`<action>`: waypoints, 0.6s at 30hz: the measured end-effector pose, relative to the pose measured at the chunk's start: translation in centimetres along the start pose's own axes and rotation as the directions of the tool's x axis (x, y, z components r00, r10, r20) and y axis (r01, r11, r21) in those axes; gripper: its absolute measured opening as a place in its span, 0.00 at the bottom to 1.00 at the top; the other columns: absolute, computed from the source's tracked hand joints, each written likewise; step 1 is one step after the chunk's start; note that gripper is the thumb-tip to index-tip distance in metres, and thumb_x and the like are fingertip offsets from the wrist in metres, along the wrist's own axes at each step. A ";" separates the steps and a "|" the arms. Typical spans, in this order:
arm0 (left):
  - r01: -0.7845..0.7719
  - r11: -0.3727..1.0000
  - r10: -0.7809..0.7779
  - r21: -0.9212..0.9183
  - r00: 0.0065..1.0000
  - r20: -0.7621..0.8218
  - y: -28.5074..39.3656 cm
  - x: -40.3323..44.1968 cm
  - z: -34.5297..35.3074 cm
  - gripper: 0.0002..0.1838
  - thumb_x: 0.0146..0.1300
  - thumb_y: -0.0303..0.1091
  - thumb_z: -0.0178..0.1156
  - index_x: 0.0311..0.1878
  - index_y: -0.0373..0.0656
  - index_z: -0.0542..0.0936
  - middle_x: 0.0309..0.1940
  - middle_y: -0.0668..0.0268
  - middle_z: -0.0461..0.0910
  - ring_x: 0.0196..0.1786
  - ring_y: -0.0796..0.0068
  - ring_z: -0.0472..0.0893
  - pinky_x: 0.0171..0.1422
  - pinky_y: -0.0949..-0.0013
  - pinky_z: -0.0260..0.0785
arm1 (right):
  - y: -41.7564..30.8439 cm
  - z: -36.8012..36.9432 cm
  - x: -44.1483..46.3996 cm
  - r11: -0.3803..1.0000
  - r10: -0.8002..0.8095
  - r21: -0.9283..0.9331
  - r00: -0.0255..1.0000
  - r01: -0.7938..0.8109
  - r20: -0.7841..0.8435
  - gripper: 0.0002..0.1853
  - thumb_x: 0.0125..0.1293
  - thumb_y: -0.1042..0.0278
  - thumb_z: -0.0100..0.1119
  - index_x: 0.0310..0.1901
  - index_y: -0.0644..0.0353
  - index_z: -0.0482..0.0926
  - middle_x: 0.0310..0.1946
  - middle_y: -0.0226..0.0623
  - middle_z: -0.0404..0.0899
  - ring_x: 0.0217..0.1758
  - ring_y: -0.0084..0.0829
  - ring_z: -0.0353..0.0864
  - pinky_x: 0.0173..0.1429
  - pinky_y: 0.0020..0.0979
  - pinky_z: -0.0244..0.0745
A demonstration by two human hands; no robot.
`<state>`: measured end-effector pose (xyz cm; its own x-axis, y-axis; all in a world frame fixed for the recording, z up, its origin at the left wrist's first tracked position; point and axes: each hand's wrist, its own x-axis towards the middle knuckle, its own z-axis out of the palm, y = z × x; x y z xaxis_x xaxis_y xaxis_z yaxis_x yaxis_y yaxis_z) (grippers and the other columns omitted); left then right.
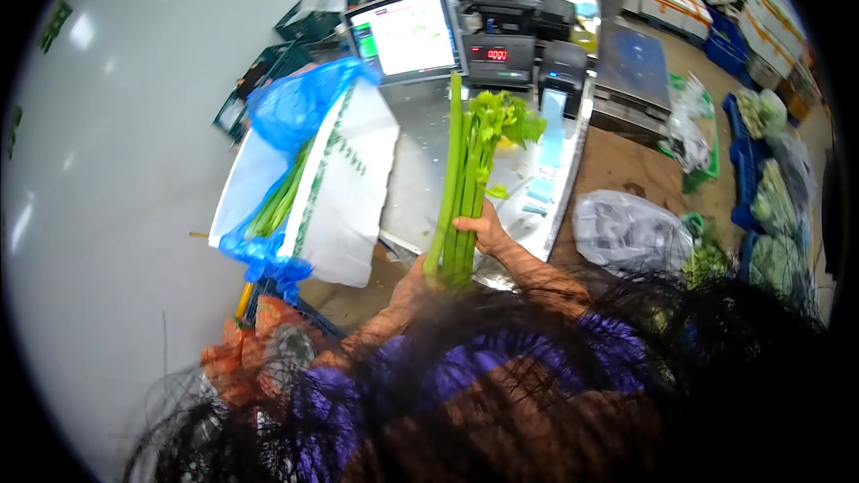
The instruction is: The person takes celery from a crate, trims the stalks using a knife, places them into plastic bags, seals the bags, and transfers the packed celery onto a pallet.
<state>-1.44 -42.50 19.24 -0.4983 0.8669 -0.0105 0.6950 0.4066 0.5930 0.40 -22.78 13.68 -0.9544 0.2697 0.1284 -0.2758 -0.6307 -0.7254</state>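
A bunch of green celery (463, 181) stands nearly upright in front of me, its leafy tops to the right and one long stalk at its left edge. My right hand (484, 226) is closed around the stalks from the right, thumb across their front. Lower down on the left, my left hand (412, 283) grips the bunch near its bottom end; its fingers are partly hidden behind the stalks. Loose hair covers the lowest part of the celery. To the left, a white foam box (347, 181) lined with a blue plastic bag (300, 112) holds more green stalks (283, 192).
Behind the celery are a metal counter (416, 125), a lit screen (407, 36), a red-digit display (490, 55) and a label printer (564, 67) with blue labels (552, 130). Right stand a flat scale (632, 67), a clear plastic bag (629, 231) and vegetable crates (744, 161).
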 end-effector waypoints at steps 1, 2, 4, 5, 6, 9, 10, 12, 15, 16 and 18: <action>-0.304 0.933 0.311 0.193 0.950 -0.003 0.0 0.4 0.3 0.37 0.49 0.35 0.67 0.61 0.46 0.59 0.49 0.53 0.74 0.50 0.54 0.75 0.51 0.61 0.69 | 0.4 -1.0 -0.9 0.999 -0.032 0.010 0.999 0.032 -0.032 0.34 0.45 0.75 0.63 0.58 0.66 0.63 0.41 0.37 0.73 0.42 0.28 0.75 0.47 0.30 0.73; -0.373 0.905 0.373 0.207 0.927 0.040 -0.1 0.4 1.2 0.35 0.51 0.37 0.65 0.61 0.46 0.59 0.48 0.54 0.74 0.50 0.55 0.75 0.52 0.61 0.69 | 0.4 -1.7 -1.8 0.998 -0.063 0.023 0.996 0.064 -0.059 0.36 0.45 0.75 0.63 0.59 0.65 0.61 0.41 0.37 0.73 0.42 0.29 0.75 0.47 0.30 0.73; -0.282 0.957 0.269 0.072 0.952 0.147 -1.7 0.0 3.8 0.31 0.57 0.43 0.57 0.61 0.44 0.60 0.49 0.58 0.74 0.50 0.59 0.76 0.53 0.62 0.68 | 0.5 -3.5 -3.8 0.993 -0.102 0.050 0.988 0.109 -0.116 0.42 0.47 0.73 0.63 0.65 0.64 0.53 0.41 0.38 0.73 0.43 0.29 0.75 0.48 0.32 0.73; -0.179 0.984 0.180 -0.023 0.962 0.204 -3.7 -0.2 5.7 0.29 0.59 0.45 0.54 0.61 0.43 0.61 0.49 0.58 0.74 0.50 0.60 0.76 0.53 0.63 0.67 | 0.5 -4.2 -4.5 0.990 -0.128 0.039 0.980 0.135 -0.152 0.42 0.47 0.73 0.64 0.65 0.64 0.53 0.41 0.38 0.73 0.43 0.29 0.75 0.48 0.32 0.73; -0.064 0.992 0.089 -0.104 0.962 0.259 -5.7 -0.3 7.6 0.28 0.61 0.47 0.51 0.61 0.43 0.62 0.49 0.59 0.75 0.50 0.61 0.76 0.54 0.63 0.67 | 0.5 -4.9 -5.1 0.987 -0.150 0.028 0.971 0.158 -0.186 0.42 0.48 0.73 0.64 0.64 0.64 0.53 0.41 0.38 0.73 0.43 0.30 0.74 0.48 0.32 0.73; 0.066 0.970 0.006 -0.234 0.955 0.295 -10.5 1.3 11.6 0.28 0.61 0.47 0.50 0.61 0.42 0.63 0.50 0.58 0.74 0.50 0.61 0.76 0.54 0.63 0.67 | 1.1 -7.0 -5.6 0.984 -0.180 -0.056 0.954 0.171 -0.241 0.40 0.48 0.72 0.63 0.63 0.64 0.55 0.40 0.39 0.73 0.43 0.31 0.74 0.48 0.33 0.72; 0.112 0.953 -0.015 -0.282 0.946 0.323 -10.7 1.6 12.0 0.29 0.59 0.46 0.51 0.61 0.42 0.63 0.50 0.58 0.74 0.50 0.61 0.75 0.54 0.63 0.67 | 1.2 -7.5 -6.2 0.981 -0.187 -0.095 0.948 0.168 -0.258 0.39 0.48 0.72 0.63 0.62 0.64 0.55 0.40 0.39 0.73 0.43 0.31 0.74 0.48 0.33 0.72; 0.203 0.893 -0.026 -0.402 0.915 0.403 -10.1 1.9 11.5 0.31 0.57 0.46 0.54 0.61 0.42 0.62 0.51 0.58 0.73 0.51 0.62 0.74 0.55 0.63 0.66 | 1.5 -8.3 -6.8 0.977 -0.201 -0.130 0.941 0.171 -0.273 0.38 0.48 0.71 0.63 0.61 0.65 0.56 0.39 0.39 0.73 0.42 0.31 0.74 0.47 0.33 0.72; 0.299 0.770 0.041 -0.563 0.858 0.512 -5.6 3.7 8.4 0.35 0.53 0.45 0.59 0.62 0.41 0.61 0.52 0.59 0.72 0.52 0.63 0.73 0.55 0.63 0.66 | 0.9 -7.7 -6.7 0.971 -0.241 -0.085 0.920 0.225 -0.308 0.31 0.48 0.71 0.64 0.54 0.66 0.62 0.37 0.38 0.74 0.41 0.30 0.75 0.47 0.32 0.73; 0.312 0.737 0.079 -0.599 0.841 0.535 -4.4 4.6 7.8 0.36 0.52 0.44 0.60 0.62 0.41 0.61 0.52 0.59 0.72 0.53 0.63 0.73 0.56 0.63 0.66 | 0.5 -7.0 -7.0 0.964 -0.265 -0.057 0.909 0.261 -0.322 0.26 0.49 0.71 0.65 0.50 0.64 0.67 0.36 0.35 0.74 0.39 0.28 0.75 0.44 0.30 0.73; 0.288 0.701 0.177 -0.652 0.816 0.551 -2.8 6.9 7.5 0.38 0.50 0.44 0.63 0.63 0.40 0.60 0.53 0.59 0.71 0.53 0.63 0.72 0.56 0.62 0.66 | 0.7 -6.6 -7.4 0.953 -0.296 -0.038 0.896 0.300 -0.331 0.21 0.50 0.72 0.65 0.46 0.63 0.71 0.36 0.33 0.75 0.37 0.26 0.76 0.42 0.28 0.73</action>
<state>-2.96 -35.46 11.49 0.0023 0.9380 -0.3466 0.0055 0.3466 0.9380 8.03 -20.43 7.79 -0.7358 0.6688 0.1061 -0.5451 -0.4921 -0.6788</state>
